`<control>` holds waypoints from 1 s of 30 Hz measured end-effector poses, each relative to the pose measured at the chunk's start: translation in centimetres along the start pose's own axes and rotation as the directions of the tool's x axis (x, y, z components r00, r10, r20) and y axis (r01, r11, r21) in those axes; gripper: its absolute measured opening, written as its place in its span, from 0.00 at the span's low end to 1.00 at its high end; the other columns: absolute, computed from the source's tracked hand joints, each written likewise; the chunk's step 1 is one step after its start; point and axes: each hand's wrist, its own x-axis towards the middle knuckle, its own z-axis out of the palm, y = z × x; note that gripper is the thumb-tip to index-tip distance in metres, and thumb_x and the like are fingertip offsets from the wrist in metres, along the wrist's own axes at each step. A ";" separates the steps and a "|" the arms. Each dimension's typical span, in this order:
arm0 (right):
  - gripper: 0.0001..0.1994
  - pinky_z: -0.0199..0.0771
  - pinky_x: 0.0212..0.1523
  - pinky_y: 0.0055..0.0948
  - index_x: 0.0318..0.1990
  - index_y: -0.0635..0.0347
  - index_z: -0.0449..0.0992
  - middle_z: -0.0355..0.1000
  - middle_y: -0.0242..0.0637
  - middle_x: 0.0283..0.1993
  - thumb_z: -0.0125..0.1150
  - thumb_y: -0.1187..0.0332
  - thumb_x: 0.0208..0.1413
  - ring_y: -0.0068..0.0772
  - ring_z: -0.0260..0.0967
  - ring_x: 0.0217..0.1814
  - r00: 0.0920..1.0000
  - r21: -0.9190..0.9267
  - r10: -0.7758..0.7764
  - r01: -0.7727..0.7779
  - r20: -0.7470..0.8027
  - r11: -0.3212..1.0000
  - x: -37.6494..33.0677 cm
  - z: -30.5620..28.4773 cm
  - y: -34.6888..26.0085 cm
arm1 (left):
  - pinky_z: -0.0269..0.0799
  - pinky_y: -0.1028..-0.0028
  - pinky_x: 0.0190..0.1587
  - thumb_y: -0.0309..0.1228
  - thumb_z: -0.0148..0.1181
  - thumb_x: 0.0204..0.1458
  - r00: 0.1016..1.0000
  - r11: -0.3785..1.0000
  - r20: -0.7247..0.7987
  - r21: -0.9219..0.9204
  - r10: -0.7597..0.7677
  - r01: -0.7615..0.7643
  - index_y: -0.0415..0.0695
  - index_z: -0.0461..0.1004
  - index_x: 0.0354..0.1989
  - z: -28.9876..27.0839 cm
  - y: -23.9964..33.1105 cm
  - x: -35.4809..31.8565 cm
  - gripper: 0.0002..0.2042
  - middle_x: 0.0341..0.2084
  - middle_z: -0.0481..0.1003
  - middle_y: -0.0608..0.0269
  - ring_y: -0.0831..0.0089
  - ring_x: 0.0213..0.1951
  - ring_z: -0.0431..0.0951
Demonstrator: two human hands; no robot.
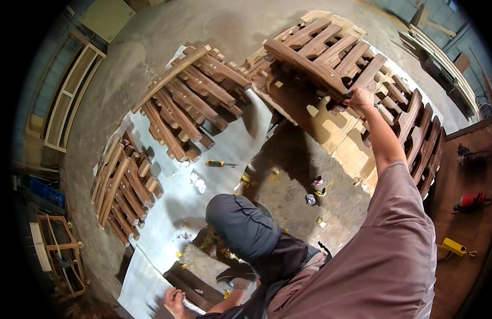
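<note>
My right hand reaches far forward, its fingers closed round the near end of a long dark-brown wooden bar. That bar lies across a stack of shaped brown wooden pieces on cardboard. My left hand is low at the lower edge, fingers curled, beside the rim of a white sheet and dark wooden boards; what it grips, if anything, I cannot make out. A screwdriver with a dark and yellowish handle lies on the white sheet.
More wooden pieces are stacked at left and centre-left. Cardboard lies under the right stacks. Paper scraps litter the sheet and floor. A red power tool and a yellow object rest on a brown surface at right.
</note>
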 end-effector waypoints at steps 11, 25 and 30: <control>0.11 0.71 0.33 0.39 0.40 0.57 0.78 0.75 0.41 0.33 0.53 0.62 0.59 0.41 0.72 0.34 0.847 0.311 -0.481 0.531 -0.228 0.788 -0.8 -2.1 -17.1 | 0.71 0.76 0.39 0.26 0.64 0.48 0.918 0.998 -0.392 0.006 0.053 -0.055 0.38 0.76 0.39 -5.3 3.8 -3.2 0.10 0.31 0.78 0.65 0.78 0.34 0.76; 0.08 0.51 0.19 0.21 0.33 0.61 0.74 0.59 0.21 0.19 0.58 0.66 0.59 0.14 0.51 0.18 0.008 0.783 -0.916 0.517 0.400 0.347 -36.3 -3.1 -47.1 | 0.73 0.74 0.34 0.22 0.61 0.46 -0.044 0.945 -0.999 -0.009 0.006 0.326 0.43 0.78 0.36 -14.2 -11.9 -24.4 0.08 0.27 0.76 0.62 0.74 0.29 0.76; 0.07 0.48 0.16 0.17 0.33 0.56 0.70 0.56 0.19 0.19 0.58 0.66 0.60 0.12 0.50 0.16 -0.050 0.821 -0.854 0.311 0.517 0.479 -37.9 2.2 -48.5 | 0.72 0.72 0.33 0.21 0.61 0.46 -0.156 0.891 -0.985 -0.004 0.075 0.453 0.42 0.75 0.41 -24.0 -13.6 -31.9 0.12 0.28 0.76 0.61 0.73 0.28 0.75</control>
